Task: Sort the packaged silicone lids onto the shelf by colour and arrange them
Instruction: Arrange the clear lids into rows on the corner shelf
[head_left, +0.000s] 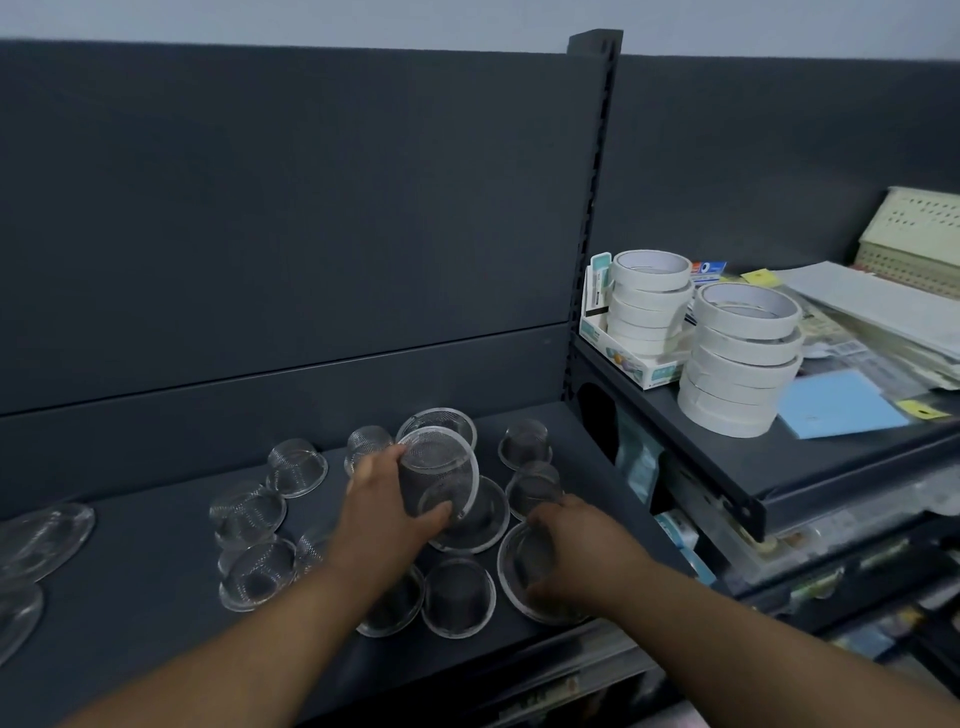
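Surface: a dark grey, matt shelf (130, 597), backed by a back panel (260, 208) of the same colour with a pale wall above. Lighting is dim. A slotted post (597, 156) closes the bay on the right. Beyond it, a neighbouring shelf (769, 467) set higher carries two stacks of tape rolls (737, 358), a blue pad (836, 405) and loose papers (883, 322).

Task items: round lids (249, 512) in clear wrapping lie scattered over the middle and right of the shelf, several touching or overlapping. Two flatter lids (41, 540) sit at the far left. Their colours cannot be told in this light.

Hands: the left hand (387, 499) grips a tilted lid (439, 467), raised above the others, with the thumb on the near side and the fingers at the far rim. The right hand (566, 545) has its fingers curled over a large lid (519, 571) lying flat near the front right corner, holding it at the rim.

Edges and room: the front row of lids lies close to the shelf's front lip. The rightmost lids sit near the post side. Bare shelf shows between the far-left pair and the central group, and along the back strip on the left.
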